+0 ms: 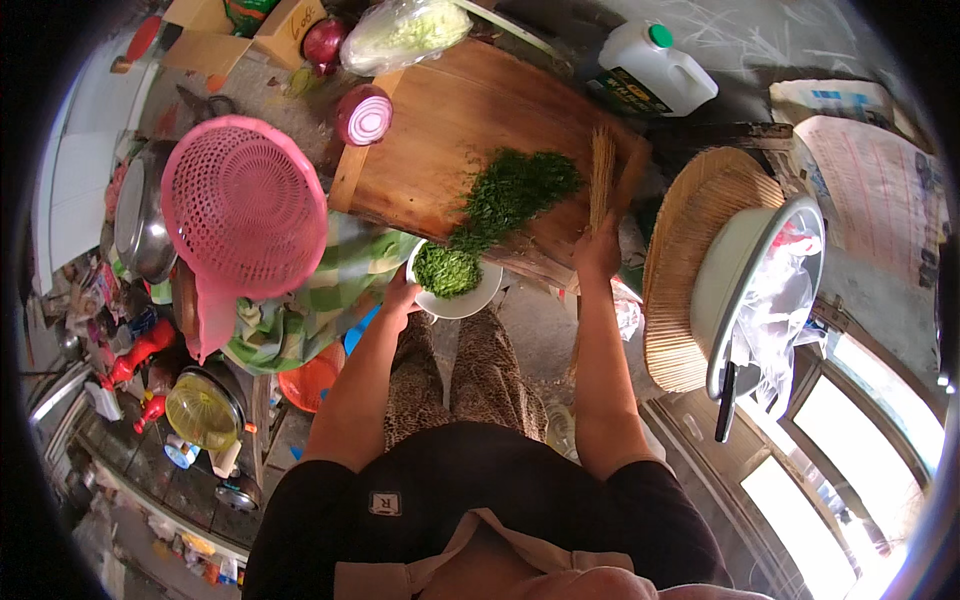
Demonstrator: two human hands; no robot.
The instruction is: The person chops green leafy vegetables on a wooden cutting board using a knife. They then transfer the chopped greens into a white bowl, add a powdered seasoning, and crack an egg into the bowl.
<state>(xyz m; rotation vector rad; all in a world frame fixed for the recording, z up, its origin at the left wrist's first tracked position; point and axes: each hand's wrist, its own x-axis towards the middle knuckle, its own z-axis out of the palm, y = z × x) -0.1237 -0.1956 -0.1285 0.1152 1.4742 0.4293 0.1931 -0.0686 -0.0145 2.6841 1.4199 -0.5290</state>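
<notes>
My left hand point(403, 294) grips the rim of a white bowl point(484, 291) below the near edge of a wooden cutting board point(427, 127). Finely chopped greens point(448, 271) lie in the bowl. A pile of darker chopped greens point(517, 187) spreads over the board and reaches down to the bowl's edge. My right hand point(598, 251) is closed around one end of a bundled straw whisk brush point(601, 176), whose bristles lie over the right part of the board. A cut red onion point(365, 115) sits at the board's left edge.
Left of the board is a pink plastic colander point(244, 202) near a checked green cloth point(352, 262). Wrapped cabbage point(405, 34) lies at the far edge. A white jug point(652, 71) stands beyond. On the right, a woven basket point(675, 300) adjoins a basin point(712, 292) with a black-handled knife point(726, 401).
</notes>
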